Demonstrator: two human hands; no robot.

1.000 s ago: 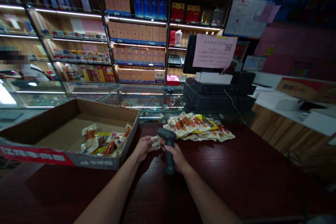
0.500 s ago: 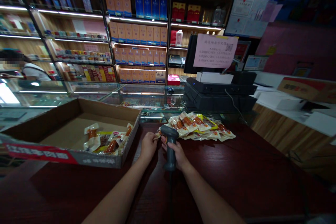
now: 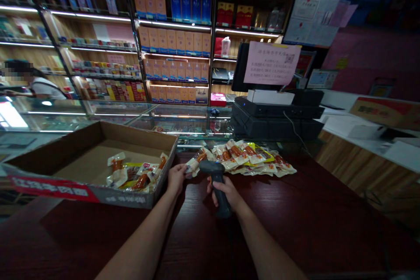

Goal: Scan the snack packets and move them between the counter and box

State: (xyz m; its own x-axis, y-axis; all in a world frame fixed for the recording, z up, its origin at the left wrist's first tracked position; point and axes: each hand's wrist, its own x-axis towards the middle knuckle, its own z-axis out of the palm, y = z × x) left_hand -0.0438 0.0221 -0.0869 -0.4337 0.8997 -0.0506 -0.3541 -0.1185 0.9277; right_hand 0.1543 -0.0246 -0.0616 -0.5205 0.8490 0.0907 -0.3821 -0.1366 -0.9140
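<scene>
My left hand [image 3: 176, 177] pinches the near end of a clear-and-white packaged sausage [image 3: 197, 160], which points away from me beside the pile. Wrapped around the grip of a dark grey barcode scanner [image 3: 217, 186] is my right hand [image 3: 227, 192]; the scanner's head is close to that sausage pack. A pile of packaged sausages [image 3: 236, 154], with yellow packs among them, lies on the dark red counter [image 3: 197, 236] just beyond the scanner. To the left, an open cardboard box [image 3: 95, 199] holds several more packs [image 3: 141, 176] in its right corner.
A monitor with a pink notice [image 3: 271, 63] stands over a black cash drawer [image 3: 275, 120] at the back right. Behind the counter run a glass display case [image 3: 177, 124] and shelves of boxed goods [image 3: 173, 41]. Another person [image 3: 42, 85] is at the far left.
My left hand has shifted left, and the sausage pack in it now shows more fully. The scanner has tilted, its handle swinging to the right with my right hand.
</scene>
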